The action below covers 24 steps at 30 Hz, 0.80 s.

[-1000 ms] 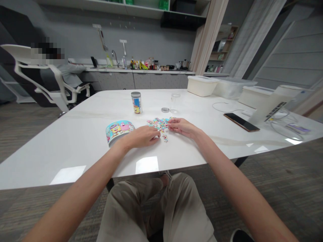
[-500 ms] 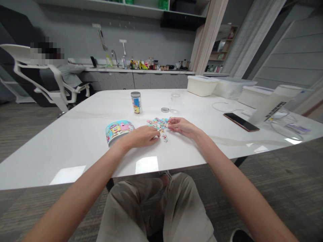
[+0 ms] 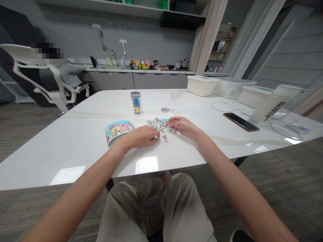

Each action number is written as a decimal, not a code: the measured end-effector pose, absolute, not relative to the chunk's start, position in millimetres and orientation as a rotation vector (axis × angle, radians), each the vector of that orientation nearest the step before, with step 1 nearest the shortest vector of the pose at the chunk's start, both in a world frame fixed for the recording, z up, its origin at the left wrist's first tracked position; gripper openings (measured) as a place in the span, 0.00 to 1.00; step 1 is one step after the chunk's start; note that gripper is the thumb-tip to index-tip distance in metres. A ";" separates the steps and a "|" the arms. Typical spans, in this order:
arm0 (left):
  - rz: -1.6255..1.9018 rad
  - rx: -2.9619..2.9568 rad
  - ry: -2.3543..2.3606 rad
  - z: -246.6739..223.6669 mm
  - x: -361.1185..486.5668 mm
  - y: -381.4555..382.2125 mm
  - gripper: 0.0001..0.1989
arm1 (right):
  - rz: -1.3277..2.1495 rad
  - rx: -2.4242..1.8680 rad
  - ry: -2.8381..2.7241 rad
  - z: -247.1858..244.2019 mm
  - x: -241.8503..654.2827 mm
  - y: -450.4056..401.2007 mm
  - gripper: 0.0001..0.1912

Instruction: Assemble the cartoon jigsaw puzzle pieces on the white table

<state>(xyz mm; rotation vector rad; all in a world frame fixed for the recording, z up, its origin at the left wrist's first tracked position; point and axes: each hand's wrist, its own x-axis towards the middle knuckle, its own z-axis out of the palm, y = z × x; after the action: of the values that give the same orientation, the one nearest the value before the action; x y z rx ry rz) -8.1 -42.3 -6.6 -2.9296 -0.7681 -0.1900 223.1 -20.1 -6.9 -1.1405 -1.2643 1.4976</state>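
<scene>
Small, brightly coloured jigsaw puzzle pieces (image 3: 158, 123) lie in a loose heap on the white table, with a little cluster just in front. My left hand (image 3: 145, 136) rests palm down beside the near left of the heap, fingers loosely bent and the thumb apart; no piece shows in it. At the heap's right edge, my right hand (image 3: 183, 126) has its fingers spread among the pieces, and its fingertips touch or nearly touch them. A curled cartoon-printed sheet (image 3: 118, 129) stands on edge left of my left hand, which partly hides it.
Behind the heap are a cartoon-printed jar (image 3: 136, 102) with a grey lid, a loose lid (image 3: 165, 110) and a clear jar (image 3: 175, 102). To the right lie a phone (image 3: 241, 121), a cable and white tubs (image 3: 202, 85). A person sits in a white chair (image 3: 59, 84) at the back left.
The fingers of my right hand have shifted slightly over the pieces at the heap's right edge. My left hand stays almost in place.
</scene>
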 end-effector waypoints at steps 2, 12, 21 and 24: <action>-0.188 -2.928 -0.766 -6.7 -7.9 -42.5 0.09 | 1.500 -1.133 -1.255 -7.0 223.2 -19.7 0.11; -0.209 -2.935 -0.750 -6.6 -8.2 -41.9 0.09 | 1.428 -1.090 -1.377 -17.3 225.7 -12.1 0.14; -0.187 -2.931 -0.777 -6.0 -7.8 -43.6 0.10 | 1.293 -1.025 -1.396 -24.1 227.0 -4.0 0.17; -0.178 -2.928 -0.776 -6.4 -8.0 -43.3 0.10 | 1.282 -1.072 -1.412 -24.1 227.1 -4.4 0.17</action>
<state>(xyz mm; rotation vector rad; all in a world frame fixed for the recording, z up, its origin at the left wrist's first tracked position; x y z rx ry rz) -8.0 -43.3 -6.4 -2.9284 -0.7765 -0.1784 227.1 -4.4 -24.1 -1.0717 -1.4123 1.2825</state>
